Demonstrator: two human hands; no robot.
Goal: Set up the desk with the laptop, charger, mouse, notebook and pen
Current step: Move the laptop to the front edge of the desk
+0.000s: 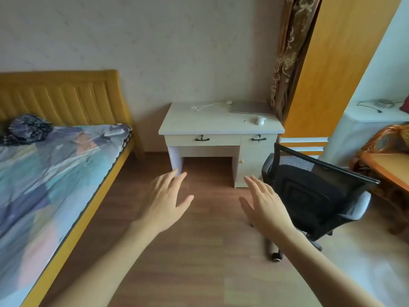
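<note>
Left hand point(166, 200): raised palm-down over the wooden floor point(199, 251), fingers straight and spread; it holds nothing.
Right hand point(263, 204): likewise flat and spread, empty, just beside the black mesh chair point(314, 191).
Desk point(199, 122): white, against the wall, well ahead of both hands.
Laptop point(251, 108): lid down, at the desk's back right corner.
Charger point(229, 102): small white block left of the laptop (its cable trails left).
Mouse point(260, 120): white, near the front right edge.
Bed point(55, 151): at left, patterned cover.
</note>
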